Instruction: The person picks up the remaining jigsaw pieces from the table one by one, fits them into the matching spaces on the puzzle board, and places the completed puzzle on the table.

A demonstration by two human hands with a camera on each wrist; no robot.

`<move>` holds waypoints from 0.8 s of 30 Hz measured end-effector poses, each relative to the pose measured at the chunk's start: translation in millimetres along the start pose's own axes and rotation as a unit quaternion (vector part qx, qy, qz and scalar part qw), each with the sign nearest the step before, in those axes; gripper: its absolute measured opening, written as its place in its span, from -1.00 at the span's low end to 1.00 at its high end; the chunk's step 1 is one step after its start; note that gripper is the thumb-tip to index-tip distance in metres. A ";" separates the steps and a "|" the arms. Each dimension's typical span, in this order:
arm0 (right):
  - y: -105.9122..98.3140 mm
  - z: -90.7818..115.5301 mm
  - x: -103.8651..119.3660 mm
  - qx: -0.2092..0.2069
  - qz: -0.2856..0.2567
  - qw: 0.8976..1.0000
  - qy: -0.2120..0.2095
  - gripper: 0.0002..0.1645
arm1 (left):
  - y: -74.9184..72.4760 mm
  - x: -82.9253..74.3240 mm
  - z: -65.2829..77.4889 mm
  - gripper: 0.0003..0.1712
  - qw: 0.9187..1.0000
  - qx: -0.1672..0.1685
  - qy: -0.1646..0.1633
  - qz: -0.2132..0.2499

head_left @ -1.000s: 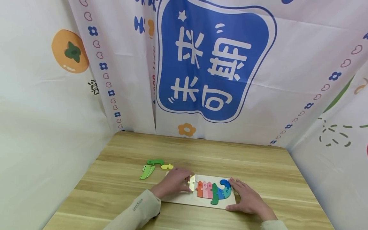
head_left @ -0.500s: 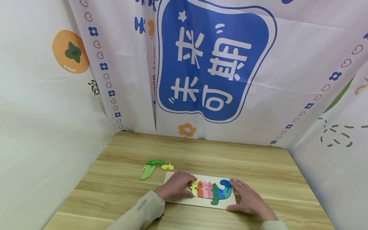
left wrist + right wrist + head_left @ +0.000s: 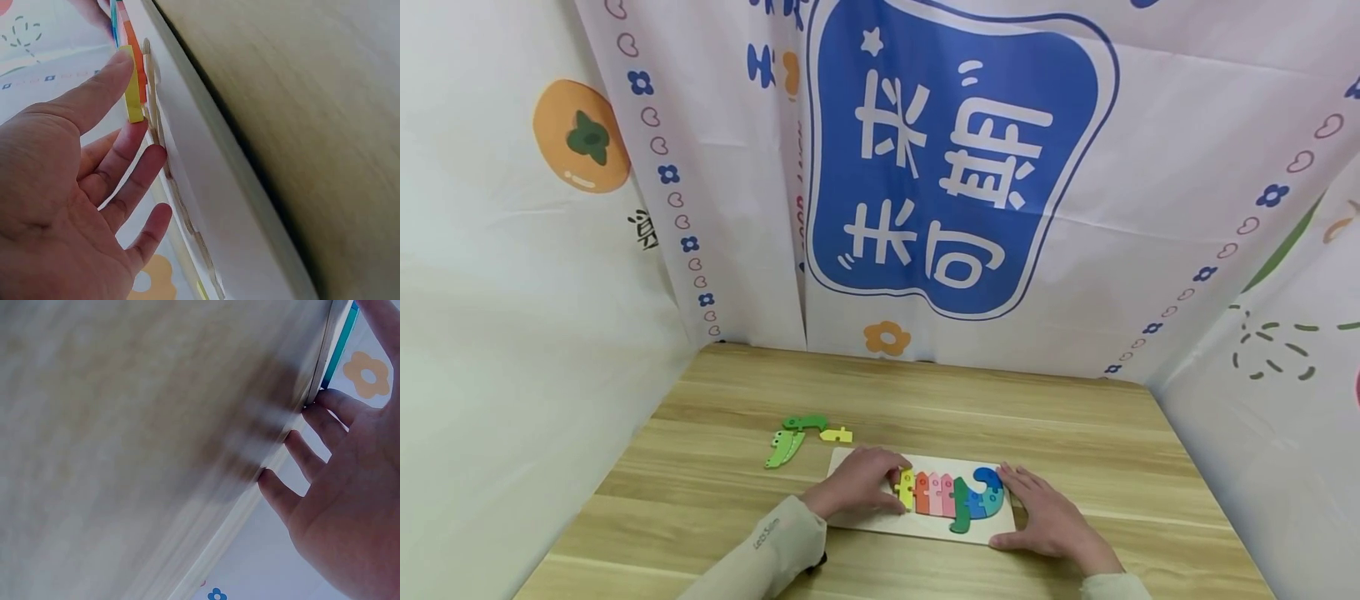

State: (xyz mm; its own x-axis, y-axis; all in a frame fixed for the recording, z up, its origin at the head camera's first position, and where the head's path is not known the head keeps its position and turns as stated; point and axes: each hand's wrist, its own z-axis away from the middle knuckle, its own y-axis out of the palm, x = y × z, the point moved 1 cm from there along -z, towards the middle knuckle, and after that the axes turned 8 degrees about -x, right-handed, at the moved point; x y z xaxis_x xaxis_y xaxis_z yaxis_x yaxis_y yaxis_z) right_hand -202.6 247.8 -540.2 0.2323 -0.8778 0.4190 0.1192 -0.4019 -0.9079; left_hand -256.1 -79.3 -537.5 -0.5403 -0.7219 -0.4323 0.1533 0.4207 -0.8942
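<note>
On the table lies a white wooden puzzle board (image 3: 917,527) with colourful crocodile pieces in its right part. My left hand (image 3: 867,482) pinches a yellow puzzle piece (image 3: 906,490) at the left end of the row, beside an orange piece (image 3: 922,496). In the left wrist view, thumb and a finger hold this yellow piece (image 3: 132,94) by its ends; the other fingers are loosely spread. Pink pieces (image 3: 942,497), a green leg piece (image 3: 960,510) and a blue tail piece (image 3: 987,478) follow rightward. My right hand (image 3: 1045,521) rests against the board's right end, fingers mostly straight.
Left of the board lie a green crocodile head piece (image 3: 786,448), a dark green piece (image 3: 805,423) and another yellow piece (image 3: 837,435). The wooden table (image 3: 1000,400) meets printed cloth walls (image 3: 760,250) at the back and sides.
My left hand has moved right and down with the yellow piece, which now lies beside the orange one instead of tilted above the board. The right hand stays in place.
</note>
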 end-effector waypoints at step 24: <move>1.7 -1.9 -2.7 0.002 -0.003 1.000 0.001 0.40 | 5.6 -5.3 -2.3 -0.31 1.000 0.008 -0.011 -0.005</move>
State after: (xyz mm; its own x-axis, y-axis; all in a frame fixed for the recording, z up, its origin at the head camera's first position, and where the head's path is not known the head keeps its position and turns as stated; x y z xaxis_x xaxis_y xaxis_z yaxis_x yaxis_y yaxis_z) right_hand -204.9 249.0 -542.9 0.2301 -0.8758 0.4243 0.1250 -0.4058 -0.9054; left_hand -254.2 -71.8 -540.0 -0.5238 -0.7381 -0.4252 0.1618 0.4039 -0.9004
